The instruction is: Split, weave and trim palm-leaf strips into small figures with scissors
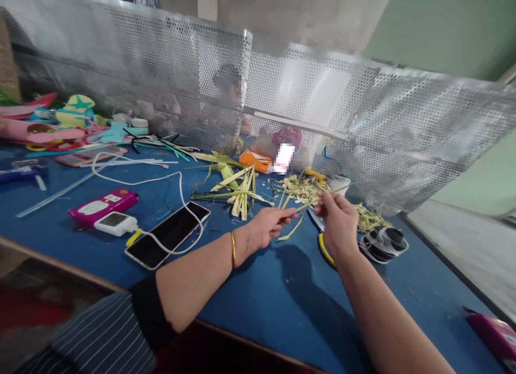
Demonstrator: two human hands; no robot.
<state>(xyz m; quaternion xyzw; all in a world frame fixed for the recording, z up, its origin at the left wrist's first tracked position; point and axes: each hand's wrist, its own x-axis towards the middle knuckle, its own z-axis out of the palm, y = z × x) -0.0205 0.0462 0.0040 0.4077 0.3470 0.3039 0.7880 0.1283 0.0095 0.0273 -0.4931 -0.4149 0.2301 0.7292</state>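
No text can be read (any markings look blurred).

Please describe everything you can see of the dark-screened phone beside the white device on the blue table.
The phone is a slim slab with rounded corners, a glossy, glass-like black screen and a thin pale rim. It lies flat, screen up and apparently unlit, slanting away to the right on the blue table. A white cable loops across it, and the white device sits by its left side. The left forearm is close by. Its back is hidden.

Narrow, yellow-green plant strips (307, 205) (one bent, its end drooping) slant above the blue table (250, 309).
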